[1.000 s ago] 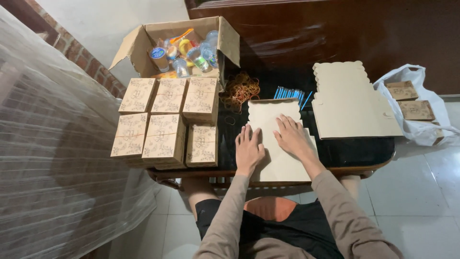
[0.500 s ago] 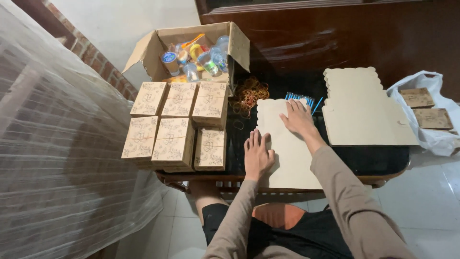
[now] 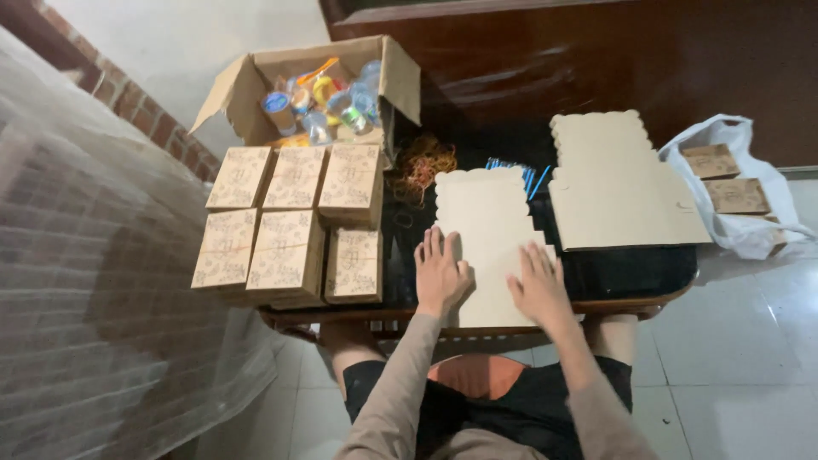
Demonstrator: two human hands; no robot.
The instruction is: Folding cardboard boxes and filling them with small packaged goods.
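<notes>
both hands, left hand (image 3: 440, 277) and right hand (image 3: 537, 288), press flat, open on cardboard sheet (image 3: 486, 230); open carton (image 3: 256, 85) holds colourful cups.

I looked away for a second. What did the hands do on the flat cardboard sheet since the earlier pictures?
The right hand, which had reached up the flat cardboard sheet, came back down beside the left hand. Both lie flat on it; nothing was gripped or released. The folded boxes and the sheet stack stayed put.

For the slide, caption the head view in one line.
Both hands, left hand and right hand, press flat cardboard blank beside folded boxes.
</notes>
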